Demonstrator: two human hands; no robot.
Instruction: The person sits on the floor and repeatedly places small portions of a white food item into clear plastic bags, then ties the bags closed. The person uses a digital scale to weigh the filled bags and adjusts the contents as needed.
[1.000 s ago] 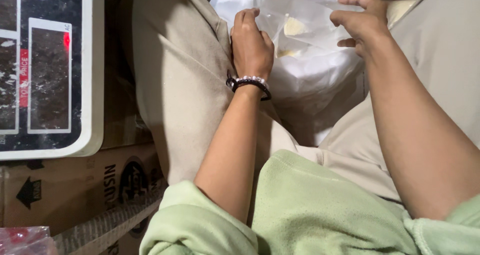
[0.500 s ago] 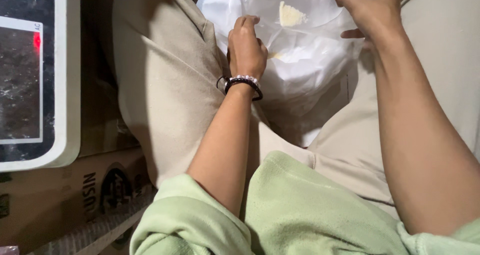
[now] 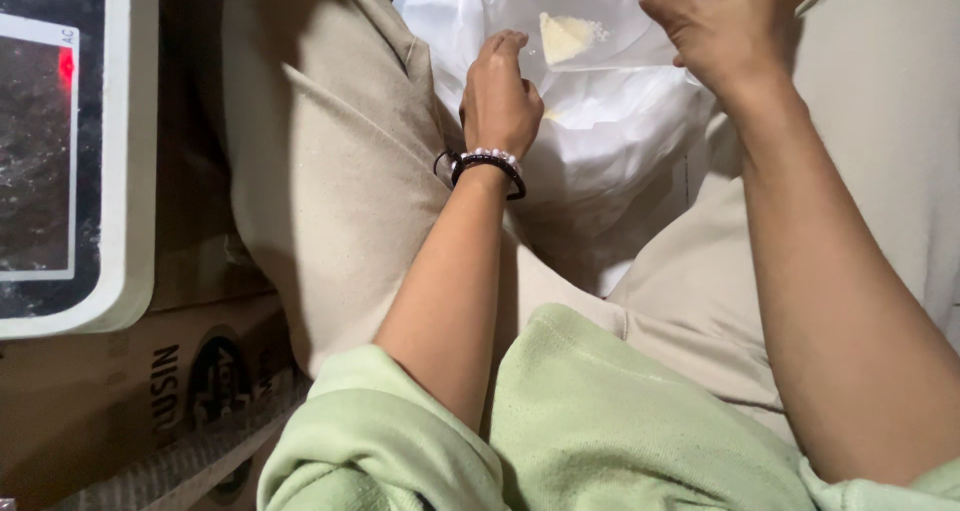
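Apparently pinched small clear bag (image 3: 600,31) open: left hand (image 3: 497,101) fingers curled under its near edge, right hand (image 3: 735,31) fingers spread gripping its far edge, above big white bag (image 3: 600,151).

A single head-worn camera looks steeply down along the person's own forearms into the lap, at close range. The left hand (image 3: 498,101) and right hand (image 3: 730,36) sit far at the frame's top; green sleeves (image 3: 600,421) fill the near edge.
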